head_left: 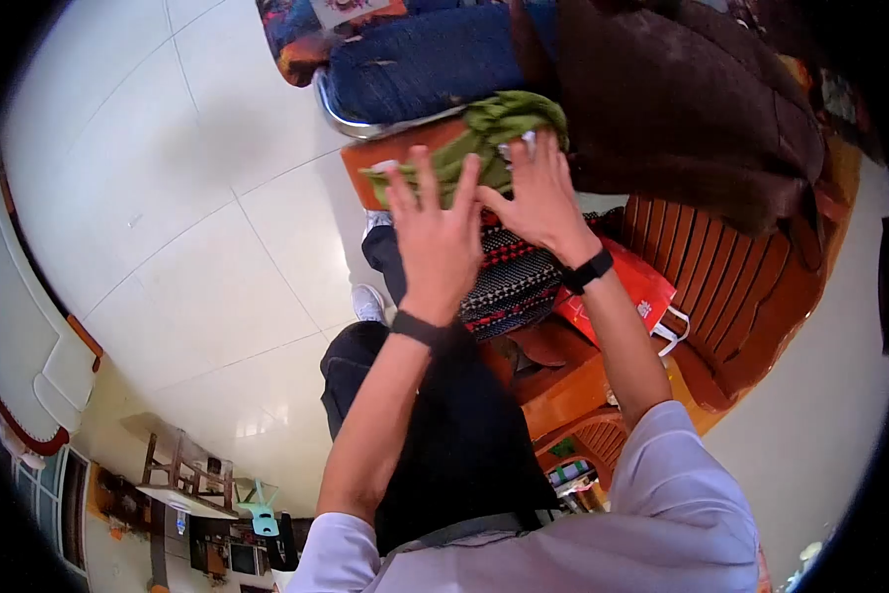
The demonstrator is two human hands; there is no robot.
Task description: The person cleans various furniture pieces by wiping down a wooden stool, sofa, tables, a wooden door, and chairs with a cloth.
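In the upper middle of the frame we see the green cloth [514, 116], crumpled and olive-toned, on an orange-brown seat [363, 175]. Our left hand [435, 237] and right hand [541, 193] spread over it, fingers extended, unclenched.

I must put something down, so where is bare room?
Bare slatted wood lies between brown cloth and red bag; bare floor tiles, left of blue denim. Crowded: green cloth under left hand and right hand, between denim and patterned fabric.
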